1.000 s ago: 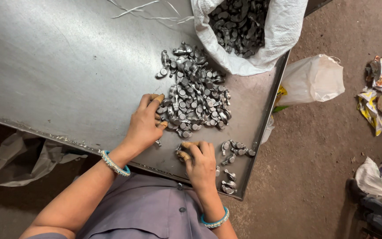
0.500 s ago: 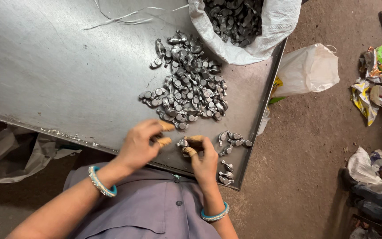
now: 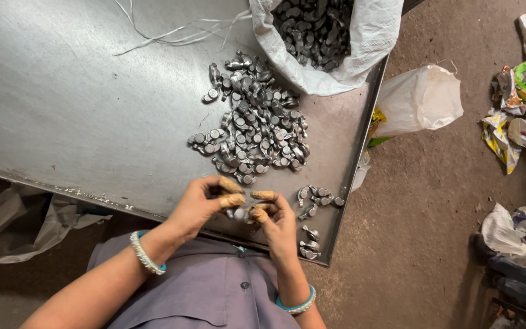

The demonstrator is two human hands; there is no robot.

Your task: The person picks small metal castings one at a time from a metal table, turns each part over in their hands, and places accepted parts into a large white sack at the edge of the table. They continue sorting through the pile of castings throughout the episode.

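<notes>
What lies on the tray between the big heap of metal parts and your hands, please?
In the head view, bare tray separates the heap from both hands: left hand, right hand.

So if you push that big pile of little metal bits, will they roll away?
Probably a little. The small metal pieces have round heads on short stems, so they would likely wobble in curves rather than roll straight. They look solid, so likely heavy for their size and stiff. The metal tray looks smooth, so they may slide easily; its raised edge should stop them.
</notes>
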